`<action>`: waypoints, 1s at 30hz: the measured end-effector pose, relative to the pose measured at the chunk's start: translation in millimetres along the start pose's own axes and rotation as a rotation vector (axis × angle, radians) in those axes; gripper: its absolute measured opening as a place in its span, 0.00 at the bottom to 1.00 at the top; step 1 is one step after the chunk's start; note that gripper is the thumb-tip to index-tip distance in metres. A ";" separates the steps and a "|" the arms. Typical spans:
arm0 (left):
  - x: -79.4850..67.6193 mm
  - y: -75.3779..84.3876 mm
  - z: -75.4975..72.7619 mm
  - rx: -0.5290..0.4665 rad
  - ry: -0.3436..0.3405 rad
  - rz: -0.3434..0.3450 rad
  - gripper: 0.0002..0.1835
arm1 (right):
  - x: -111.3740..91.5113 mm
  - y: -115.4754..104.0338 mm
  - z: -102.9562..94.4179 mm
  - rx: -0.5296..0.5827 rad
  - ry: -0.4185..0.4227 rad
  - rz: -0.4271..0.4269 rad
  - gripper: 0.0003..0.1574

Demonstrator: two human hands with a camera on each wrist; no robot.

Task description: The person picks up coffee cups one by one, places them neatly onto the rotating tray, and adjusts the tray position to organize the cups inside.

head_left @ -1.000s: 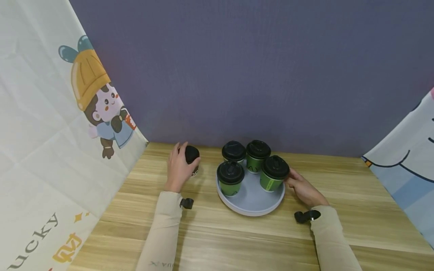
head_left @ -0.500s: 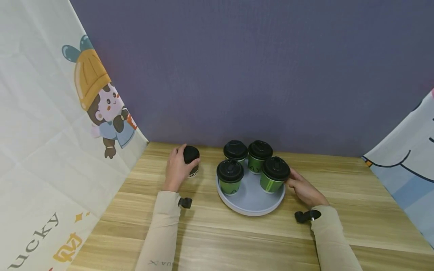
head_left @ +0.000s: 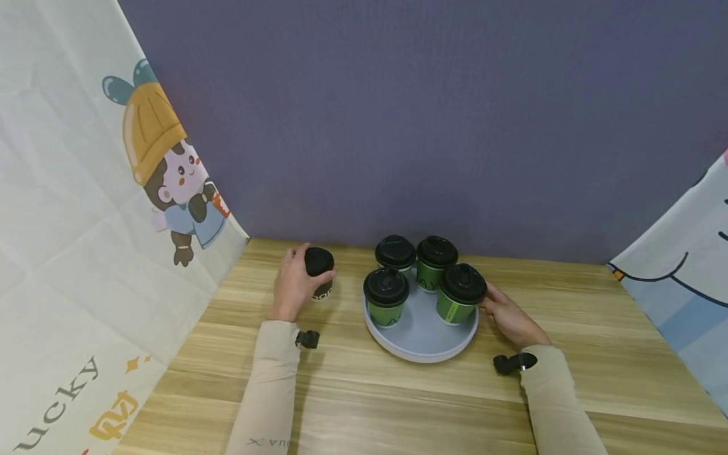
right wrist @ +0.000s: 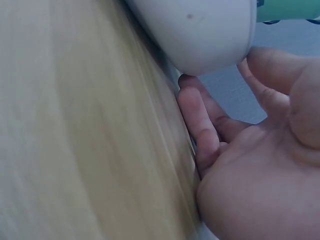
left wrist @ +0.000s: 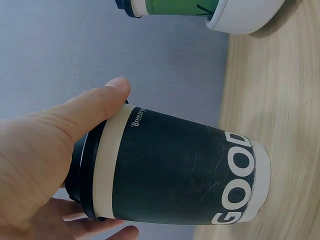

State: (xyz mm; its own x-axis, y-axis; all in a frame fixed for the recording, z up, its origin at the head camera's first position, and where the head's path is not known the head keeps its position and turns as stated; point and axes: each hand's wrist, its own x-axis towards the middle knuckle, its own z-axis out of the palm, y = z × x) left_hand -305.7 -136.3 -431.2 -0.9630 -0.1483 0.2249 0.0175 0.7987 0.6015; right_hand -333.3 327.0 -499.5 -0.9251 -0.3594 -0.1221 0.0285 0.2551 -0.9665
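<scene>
My left hand (head_left: 292,284) holds a dark paper coffee cup (left wrist: 170,167) near its top, thumb on one side of the black lid (left wrist: 87,170) and fingers around the other. White GOOD lettering runs round the cup's lower part; its base is close over the wood. Right of it stands a round pale tray (head_left: 423,344) bearing several green paper cups (head_left: 387,313) with black lids. My right hand (head_left: 512,319) grips the tray's right edge. In the right wrist view, its thumb (right wrist: 277,70) is at the rim and the other fingers (right wrist: 197,110) reach low beside the tray wall.
The wooden table (head_left: 398,404) ends at a grey-purple backdrop (head_left: 426,126) just behind the cups. A white printed cloth (head_left: 74,189) borders the left side, another printed cloth (head_left: 688,272) the right. Black straps with small devices sit on both wrists.
My left hand has drifted slightly left and nearer with the dark cup, and more lettering shows. The back cups on the tray appear slightly farther right. My right hand has stayed at the tray.
</scene>
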 end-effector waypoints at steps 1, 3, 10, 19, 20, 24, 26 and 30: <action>-0.1 0.2 -0.3 0.001 -0.001 0.000 0.52 | 0.0 0.2 0.3 -0.004 0.003 -0.003 0.38; -0.1 0.6 -0.7 0.001 0.001 -0.002 0.53 | 0.1 1.1 0.4 -0.003 0.014 -0.004 0.37; -0.8 1.4 -2.1 -0.003 -0.001 -0.001 0.55 | 0.9 4.7 -3.1 0.035 0.002 -0.028 0.34; -1.6 4.5 -3.8 -0.007 0.036 0.039 0.53 | 1.0 6.0 -5.0 0.075 -0.009 -0.043 0.21; -1.8 5.2 -4.2 -0.011 0.042 0.044 0.53 | 1.0 6.0 -5.0 0.078 -0.010 -0.045 0.20; -3.6 8.7 -6.9 -0.020 0.066 0.063 0.53 | 1.0 6.0 -5.0 0.078 -0.015 -0.043 0.21; -4.5 11.1 -9.0 -0.027 0.076 0.073 0.53 | 0.9 5.8 -5.4 0.074 -0.017 -0.035 0.25; -6.1 16.0 -14.1 -0.030 0.088 0.084 0.53 | 0.6 4.6 -5.8 0.057 -0.018 -0.015 0.33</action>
State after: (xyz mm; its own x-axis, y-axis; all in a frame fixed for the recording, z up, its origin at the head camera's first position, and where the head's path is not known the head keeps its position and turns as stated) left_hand -295.7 -130.8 -412.1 -0.9306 -0.1334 0.3409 0.1061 0.7929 0.6001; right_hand -335.9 333.1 -502.8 -0.9185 -0.3795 -0.1109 0.0365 0.1979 -0.9795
